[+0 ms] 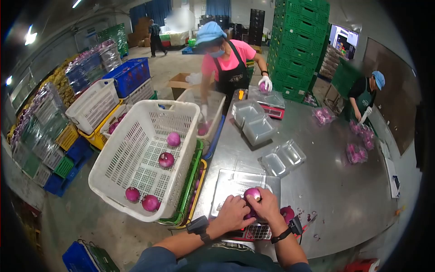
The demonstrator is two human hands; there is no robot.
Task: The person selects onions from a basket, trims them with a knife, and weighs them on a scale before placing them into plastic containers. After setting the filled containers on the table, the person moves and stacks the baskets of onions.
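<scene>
Over the digital scale my two hands are close together. My right hand is closed around a shiny red onion. Fingers of my left hand curl against a second purple onion surface, mostly hidden between the hands. Beneath and behind them, a clear plastic clamshell box lies on the scale. Another red onion rests on the metal table beside my right wrist.
A white crate with several onions stands to the left on stacked crates. Empty clear boxes lie ahead on the steel table. A co-worker reaches into another crate; a second person handles packed onions at right.
</scene>
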